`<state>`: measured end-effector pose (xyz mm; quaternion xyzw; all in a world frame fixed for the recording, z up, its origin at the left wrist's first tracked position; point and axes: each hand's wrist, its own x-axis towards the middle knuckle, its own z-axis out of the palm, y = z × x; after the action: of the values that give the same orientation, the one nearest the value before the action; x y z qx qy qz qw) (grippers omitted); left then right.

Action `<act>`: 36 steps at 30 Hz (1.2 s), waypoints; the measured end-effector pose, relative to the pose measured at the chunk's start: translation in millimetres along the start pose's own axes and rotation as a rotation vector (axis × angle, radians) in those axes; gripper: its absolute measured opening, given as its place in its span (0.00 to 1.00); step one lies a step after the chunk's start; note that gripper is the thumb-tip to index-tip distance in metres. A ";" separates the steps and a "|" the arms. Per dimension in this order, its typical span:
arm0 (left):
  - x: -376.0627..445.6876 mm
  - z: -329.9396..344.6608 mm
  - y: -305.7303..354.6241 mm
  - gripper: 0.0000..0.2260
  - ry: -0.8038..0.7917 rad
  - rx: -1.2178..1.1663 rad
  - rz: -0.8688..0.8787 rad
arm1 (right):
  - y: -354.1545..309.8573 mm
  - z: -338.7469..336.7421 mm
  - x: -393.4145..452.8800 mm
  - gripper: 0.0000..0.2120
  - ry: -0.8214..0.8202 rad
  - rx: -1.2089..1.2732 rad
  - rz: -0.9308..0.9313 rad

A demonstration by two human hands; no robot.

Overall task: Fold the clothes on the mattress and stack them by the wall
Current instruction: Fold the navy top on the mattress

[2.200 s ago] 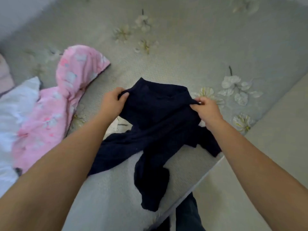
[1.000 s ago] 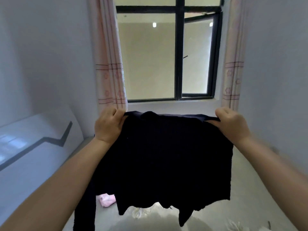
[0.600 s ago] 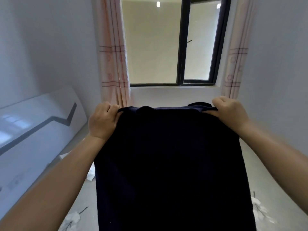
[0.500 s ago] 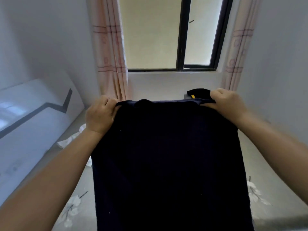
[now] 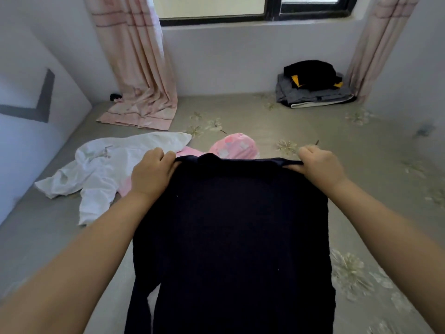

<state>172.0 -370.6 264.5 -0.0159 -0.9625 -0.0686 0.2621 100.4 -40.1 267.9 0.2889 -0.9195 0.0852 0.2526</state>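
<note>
One dark navy top hangs spread between two hands, its long axis running from the far held edge down toward the near edge of the mattress. The left hand has its fingers curled round one top corner; the right hand pinches the other. Beyond it, toward the left edge, lie two loose garments: one white shirt and one pink garment, touching. One folded stack sits at the far right corner against the wall. Two curtains hang there.

Three loose garments, one stack
</note>
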 end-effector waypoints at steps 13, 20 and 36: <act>58.5 299.3 -3.6 0.24 -0.576 0.175 -0.201 | 53.3 294.8 25.2 0.20 -0.599 -0.005 0.348; -112.4 349.7 23.8 0.26 -0.926 0.086 -0.182 | 32.1 331.5 -150.3 0.24 -0.711 0.096 0.604; -127.6 362.8 47.8 0.27 -0.928 0.005 -0.089 | 183.7 267.8 -131.3 0.14 -0.489 0.002 1.112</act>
<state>102.9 -271.7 -103.8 -0.0027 -0.9779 -0.0630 -0.1994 -23.6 93.3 -31.2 -0.2233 -0.9639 0.1364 -0.0485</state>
